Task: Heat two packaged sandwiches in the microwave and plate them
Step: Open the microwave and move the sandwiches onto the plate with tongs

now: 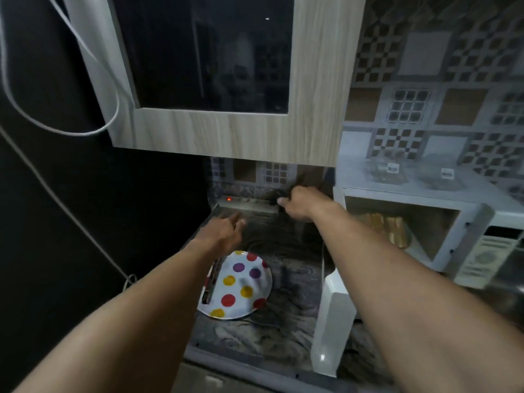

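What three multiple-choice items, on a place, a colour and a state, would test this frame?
1. The white round plate with coloured dots lies: A on the marbled counter; B in a drawer; C on a stool.
2. The lamp on the grey power strip glows: A green; B red; C blue.
3. The door of the white microwave is: A shut; B missing; C open.

A: the plate sits on the counter, left of the microwave.
B: there is a red glow at the strip's left end.
C: the door is swung out, with sandwiches visible inside.

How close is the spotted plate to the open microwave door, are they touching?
Apart. The head view shows a strip of bare marbled counter between the spotted plate and the white microwave door, which stands open to its right.
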Motion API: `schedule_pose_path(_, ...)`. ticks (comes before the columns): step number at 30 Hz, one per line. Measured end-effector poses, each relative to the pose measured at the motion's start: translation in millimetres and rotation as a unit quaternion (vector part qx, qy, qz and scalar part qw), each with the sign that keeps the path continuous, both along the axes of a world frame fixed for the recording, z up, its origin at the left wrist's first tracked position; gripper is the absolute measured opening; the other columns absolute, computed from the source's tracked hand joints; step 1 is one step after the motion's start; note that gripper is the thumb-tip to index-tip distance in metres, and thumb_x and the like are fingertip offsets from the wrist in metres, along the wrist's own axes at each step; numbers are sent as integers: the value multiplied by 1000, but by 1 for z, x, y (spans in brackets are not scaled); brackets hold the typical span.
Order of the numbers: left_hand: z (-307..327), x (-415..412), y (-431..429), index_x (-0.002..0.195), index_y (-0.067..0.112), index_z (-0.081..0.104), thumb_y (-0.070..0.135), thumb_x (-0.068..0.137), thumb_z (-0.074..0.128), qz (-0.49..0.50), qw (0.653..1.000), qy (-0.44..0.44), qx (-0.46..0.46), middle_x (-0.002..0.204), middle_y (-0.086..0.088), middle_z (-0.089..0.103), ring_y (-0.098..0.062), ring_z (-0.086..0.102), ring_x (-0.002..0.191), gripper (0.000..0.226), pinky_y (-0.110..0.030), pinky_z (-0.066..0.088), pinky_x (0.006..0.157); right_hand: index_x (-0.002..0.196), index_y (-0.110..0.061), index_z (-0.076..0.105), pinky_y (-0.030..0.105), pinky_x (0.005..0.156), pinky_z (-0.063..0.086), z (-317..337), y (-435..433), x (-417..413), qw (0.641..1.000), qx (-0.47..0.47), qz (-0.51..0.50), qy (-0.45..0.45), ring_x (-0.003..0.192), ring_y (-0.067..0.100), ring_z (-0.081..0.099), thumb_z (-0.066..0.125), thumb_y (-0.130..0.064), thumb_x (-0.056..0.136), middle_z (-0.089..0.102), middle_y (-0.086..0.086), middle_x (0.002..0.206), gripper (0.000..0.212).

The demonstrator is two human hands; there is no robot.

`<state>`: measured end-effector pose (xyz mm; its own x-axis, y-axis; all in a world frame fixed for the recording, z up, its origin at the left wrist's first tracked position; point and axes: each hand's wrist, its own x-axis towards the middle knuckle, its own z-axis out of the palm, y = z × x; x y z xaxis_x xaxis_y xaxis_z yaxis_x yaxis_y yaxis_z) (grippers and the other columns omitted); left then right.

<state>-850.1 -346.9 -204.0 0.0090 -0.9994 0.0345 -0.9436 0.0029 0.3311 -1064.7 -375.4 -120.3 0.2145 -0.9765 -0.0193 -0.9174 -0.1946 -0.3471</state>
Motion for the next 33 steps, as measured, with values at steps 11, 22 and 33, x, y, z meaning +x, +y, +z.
schedule_pose_path(11, -80, 85, -8, 153, 31, 29, 49, 102, 26, 13, 997, 47, 56, 147, -16, 47, -35, 45, 133, 53, -36, 37, 108, 155, -14, 25, 56, 118, 21, -117, 6, 83, 998, 26, -50, 29, 147, 36, 18, 46, -45, 100, 25, 17, 159, 66)
schedule_pose_path(22, -164, 128, -45, 153, 30, 23, 48, 100, 35, 79, 991, 43, 96, 141, -26, 47, -43, 50, 124, 58, -40, 44, 101, 153, -15, 28, 43, 111, 37, -224, -13, 98, 988, 93, -120, -40, 138, 38, 38, 48, -40, 100, 35, 19, 152, 63)
schedule_pose_path(33, -187, 129, -65, 105, 19, 63, 30, 80, 67, 168, 972, 111, 122, 110, -16, 66, -36, 63, 101, 27, -38, 53, 83, 130, -10, 56, 38, 99, 48, -272, -36, 94, 959, 131, -222, -119, 119, 38, 56, 60, -29, 93, 57, 20, 132, 42)
